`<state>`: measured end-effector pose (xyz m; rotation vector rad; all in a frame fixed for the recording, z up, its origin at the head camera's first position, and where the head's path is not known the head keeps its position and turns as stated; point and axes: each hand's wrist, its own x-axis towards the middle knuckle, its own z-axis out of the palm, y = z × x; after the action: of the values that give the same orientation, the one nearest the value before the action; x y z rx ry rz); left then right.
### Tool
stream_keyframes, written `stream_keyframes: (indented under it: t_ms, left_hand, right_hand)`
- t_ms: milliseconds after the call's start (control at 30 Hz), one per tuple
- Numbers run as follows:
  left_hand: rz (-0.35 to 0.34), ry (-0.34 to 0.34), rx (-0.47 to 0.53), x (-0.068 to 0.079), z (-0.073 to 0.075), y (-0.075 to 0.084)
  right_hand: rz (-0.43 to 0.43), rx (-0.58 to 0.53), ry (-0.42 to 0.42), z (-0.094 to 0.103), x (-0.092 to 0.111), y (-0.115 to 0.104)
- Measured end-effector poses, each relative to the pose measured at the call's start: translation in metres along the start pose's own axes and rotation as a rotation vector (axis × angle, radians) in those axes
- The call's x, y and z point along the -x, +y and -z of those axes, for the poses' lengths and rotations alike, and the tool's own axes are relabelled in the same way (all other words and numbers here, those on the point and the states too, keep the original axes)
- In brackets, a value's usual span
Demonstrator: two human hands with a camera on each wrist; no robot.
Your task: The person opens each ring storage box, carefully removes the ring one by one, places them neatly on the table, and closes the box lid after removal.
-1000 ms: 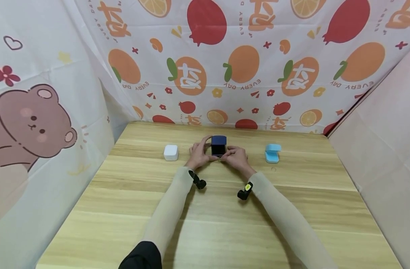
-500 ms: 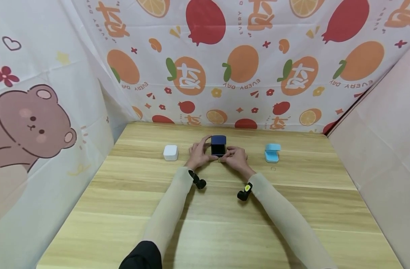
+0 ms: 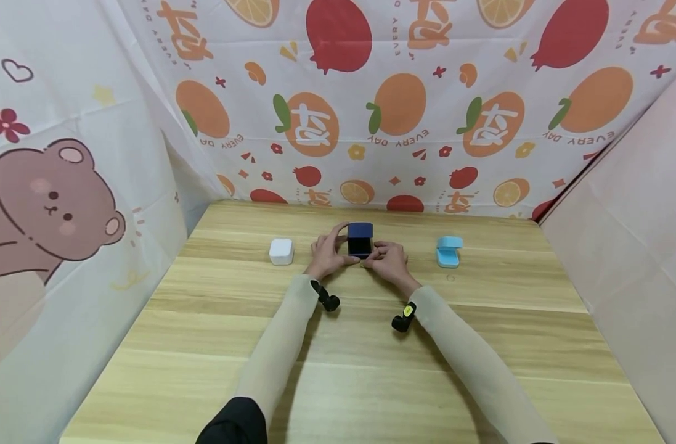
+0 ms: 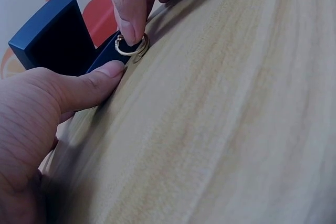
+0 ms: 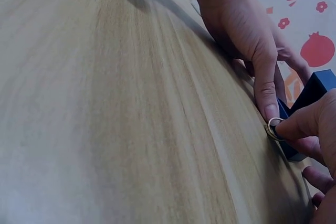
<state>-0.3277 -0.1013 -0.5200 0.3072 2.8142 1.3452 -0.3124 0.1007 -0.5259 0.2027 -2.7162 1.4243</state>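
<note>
A small dark-blue ring box (image 3: 360,230) stands on the table with its lid raised. My left hand (image 3: 328,256) holds the box from its left side, the thumb across the front and the index finger reaching toward the lid. At the front right, my right hand (image 3: 390,260) pinches a gold ring (image 4: 127,54) between thumb and fingertip. In the left wrist view the ring hangs right by the box's front edge, near the left thumb (image 4: 89,85). From the right wrist view the same ring overlaps the front of the box base.
On the left stands a closed white box (image 3: 281,251). To the right, a light-blue ring box (image 3: 448,256) has its lid up, and a thin ring (image 3: 451,278) lies in front of it. A printed curtain (image 3: 357,111) hangs behind the table.
</note>
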Motion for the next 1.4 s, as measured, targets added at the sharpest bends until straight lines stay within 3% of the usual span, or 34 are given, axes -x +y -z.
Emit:
stream_keyframes:
  t_ms: [600, 1400]
  left_hand:
    - [0.001, -0.005, 0.018, 0.0023, 0.0005, 0.0029]
    - [0.001, 0.013, 0.005, -0.0017, -0.0029, -0.003]
  right_hand:
    - [0.069, 0.03, -0.012, -0.0004, 0.0043, 0.0036]
    - [0.047, 0.048, -0.044, 0.0025, 0.0063, 0.0002]
